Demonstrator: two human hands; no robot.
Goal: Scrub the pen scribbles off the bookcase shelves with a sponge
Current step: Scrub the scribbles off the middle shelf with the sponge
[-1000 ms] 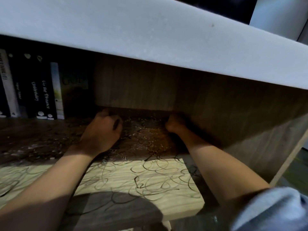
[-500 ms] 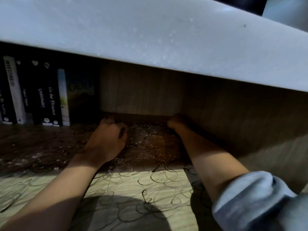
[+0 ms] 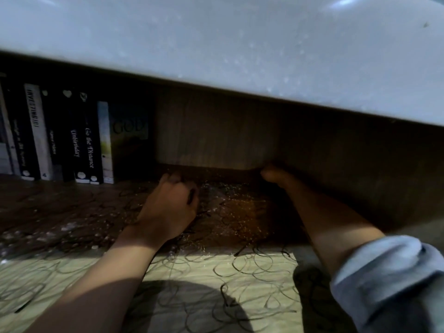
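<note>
Reaching deep, the left hand (image 3: 171, 207) curls over something unseen, perhaps the sponge; the right hand (image 3: 271, 175) grip cannot be told. Scribbles (image 3: 240, 267) cover the near shelf (image 3: 72, 272); suds could soak the far-left books (image 3: 60, 140).

A single head view looks forward and down from close in front of the bookcase, into the compartment under the white top board (image 3: 216, 56). It faces the back panel (image 3: 211, 131), sitting low and near the front edge of the shelf (image 3: 252, 280). Both forearms enter from the bottom edge, and books (image 3: 72, 140) stand far left
</note>
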